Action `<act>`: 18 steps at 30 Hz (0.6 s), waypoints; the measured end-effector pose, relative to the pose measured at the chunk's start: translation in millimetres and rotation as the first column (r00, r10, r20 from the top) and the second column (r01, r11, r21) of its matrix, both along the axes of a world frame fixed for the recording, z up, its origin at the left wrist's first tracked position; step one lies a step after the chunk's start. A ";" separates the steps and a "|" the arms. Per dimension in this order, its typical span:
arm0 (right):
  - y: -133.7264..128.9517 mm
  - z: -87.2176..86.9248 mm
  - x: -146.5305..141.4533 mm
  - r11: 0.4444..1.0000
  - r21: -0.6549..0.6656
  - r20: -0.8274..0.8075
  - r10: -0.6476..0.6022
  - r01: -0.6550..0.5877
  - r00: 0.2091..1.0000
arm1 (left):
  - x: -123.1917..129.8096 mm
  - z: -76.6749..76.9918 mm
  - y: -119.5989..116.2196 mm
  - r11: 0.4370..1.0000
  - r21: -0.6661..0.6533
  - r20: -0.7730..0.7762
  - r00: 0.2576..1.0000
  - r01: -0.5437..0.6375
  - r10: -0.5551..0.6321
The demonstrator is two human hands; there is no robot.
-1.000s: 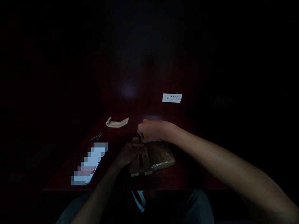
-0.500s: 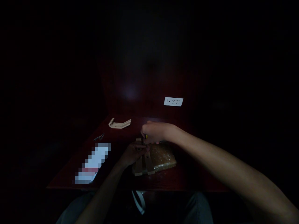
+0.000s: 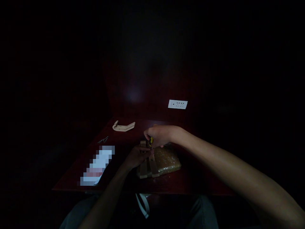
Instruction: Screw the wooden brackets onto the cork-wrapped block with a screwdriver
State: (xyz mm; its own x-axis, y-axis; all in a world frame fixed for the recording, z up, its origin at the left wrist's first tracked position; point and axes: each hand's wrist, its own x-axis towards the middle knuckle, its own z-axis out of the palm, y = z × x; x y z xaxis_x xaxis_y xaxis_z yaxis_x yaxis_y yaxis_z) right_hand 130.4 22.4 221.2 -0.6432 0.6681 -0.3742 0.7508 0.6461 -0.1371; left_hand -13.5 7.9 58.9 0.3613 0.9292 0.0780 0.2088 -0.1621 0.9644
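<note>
My right hand [image 3: 159,135] is closed around a short screwdriver [image 3: 152,140] with a yellow and black handle, held upright over the wooden pieces. At its lower end, the thumb and fingertips of my left hand [image 3: 137,156] are pinched together; what they hold is too small and dark to make out. Beneath both hands two pale wooden strips [image 3: 153,167] lie side by side, a hole visible in one. They rest on a flat brown block wrapped in clear plastic [image 3: 167,158].
A curved pale wooden piece [image 3: 124,128] lies farther back on the dark red table [image 3: 119,184]. Several thin metal pieces [image 3: 103,140] and a pixelated sheet [image 3: 98,165] are at the left. A white socket plate [image 3: 177,104] sits on the back wall.
The view has shifted slightly, moving everything a little to the right. My right hand has turned a bit, and more of the yellow handle shows. My left hand keeps its place at the strips.
</note>
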 end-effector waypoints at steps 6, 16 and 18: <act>-1.3 2.9 -0.6 0.998 -0.064 0.001 -0.021 0.021 1.000 | 1.4 -1.3 -0.9 1.000 0.017 0.034 0.999 -0.025 0.024; 1.5 -0.7 0.7 0.999 -0.036 -0.006 -0.029 0.028 1.000 | 2.2 0.6 -1.9 0.999 0.032 0.029 0.999 -0.043 0.043; 0.0 -0.3 0.7 0.993 0.114 0.002 -0.004 0.003 1.000 | 2.2 0.0 -1.7 0.999 0.033 0.044 0.998 -0.040 0.038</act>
State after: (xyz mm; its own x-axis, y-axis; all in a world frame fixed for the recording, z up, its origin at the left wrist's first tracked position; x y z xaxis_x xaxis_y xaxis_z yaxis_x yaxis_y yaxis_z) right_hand 131.1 22.4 221.0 -0.6400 0.7087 -0.2968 0.7533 0.6549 -0.0606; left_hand -11.3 6.2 58.9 0.3204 0.9391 0.1247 0.1739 -0.1877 0.9667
